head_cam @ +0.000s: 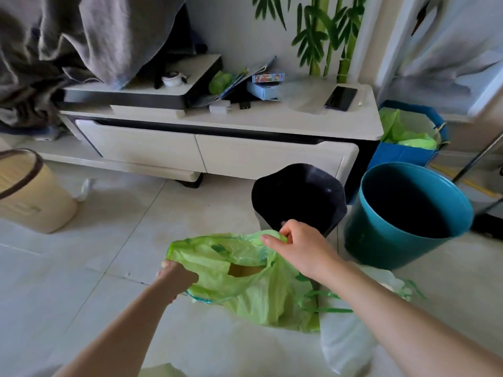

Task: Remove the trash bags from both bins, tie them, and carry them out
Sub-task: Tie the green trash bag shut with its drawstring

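Before two round bins, hands pinch a crinkled green bag [245,281].

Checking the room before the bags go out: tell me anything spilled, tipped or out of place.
The teal bin leans over instead of standing upright, beside the black bin; both are without liners. A white bag lies loose on the floor. Both hands hold the green bag open. I see nothing spilled.

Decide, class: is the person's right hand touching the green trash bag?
Touching. The head view shows the right hand pinching the green trash bag at its upper edge.
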Tool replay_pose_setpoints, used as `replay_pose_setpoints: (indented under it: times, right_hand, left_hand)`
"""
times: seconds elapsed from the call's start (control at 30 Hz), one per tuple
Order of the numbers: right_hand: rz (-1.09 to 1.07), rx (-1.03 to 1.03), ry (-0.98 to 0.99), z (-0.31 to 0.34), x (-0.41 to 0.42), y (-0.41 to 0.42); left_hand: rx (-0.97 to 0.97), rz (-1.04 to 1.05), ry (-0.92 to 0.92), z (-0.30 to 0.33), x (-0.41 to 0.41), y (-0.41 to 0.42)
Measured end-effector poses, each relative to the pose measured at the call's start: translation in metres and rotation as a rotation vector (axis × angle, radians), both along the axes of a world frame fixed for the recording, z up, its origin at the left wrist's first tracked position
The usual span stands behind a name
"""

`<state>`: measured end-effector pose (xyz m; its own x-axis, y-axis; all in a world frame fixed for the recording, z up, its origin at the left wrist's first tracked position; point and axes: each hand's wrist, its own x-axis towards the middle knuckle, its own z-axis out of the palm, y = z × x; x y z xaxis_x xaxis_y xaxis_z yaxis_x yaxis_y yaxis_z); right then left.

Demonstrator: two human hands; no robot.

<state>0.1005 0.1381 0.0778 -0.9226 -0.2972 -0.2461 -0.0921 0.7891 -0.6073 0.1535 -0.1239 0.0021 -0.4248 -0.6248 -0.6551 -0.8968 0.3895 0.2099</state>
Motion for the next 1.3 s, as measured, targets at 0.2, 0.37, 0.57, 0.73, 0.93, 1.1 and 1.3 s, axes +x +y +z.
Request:
replay_pose_setpoints:
  times: [0.2, 0.37, 0.57, 0.73, 0.93, 1.1, 1.3]
  right_hand:
    - [-0.031, 0.108, -0.031, -0.009, -0.002, -0.005]
    - [-0.114, -0.022, -0.079, -0.016, -0.01, 0.006]
    - [-0.259, -0.358, -0.251, -0.014, -0.008, 0.013]
    - [-0.171, -0.24, -0.277, -0.005, 0.0, 0.02]
    - [0.08, 0.095, -0.387, 0.001, 0.011, 0.031]
    - [0.21, 0.292, -0.424, -0.002, 0.016, 0.035]
    - [0.087, 0.264, -0.306, -0.022, -0.002, 0.02]
  left_hand:
    - [0.298, 0.442, 0.246, -0.022, 0.007, -0.024]
    - [0.442, 0.445, 0.334, -0.02, 0.008, -0.021]
    - [0.531, 0.38, 0.42, 0.024, 0.005, -0.008]
    - [0.627, 0.211, 0.375, 0.066, 0.016, 0.012]
    - [0.805, 0.229, 0.307, 0.101, 0.029, 0.024]
    - [0.872, 0.268, 0.439, 0.113, 0.037, 0.035]
    - [0.67, 0.024, 0.436, 0.116, 0.036, 0.046]
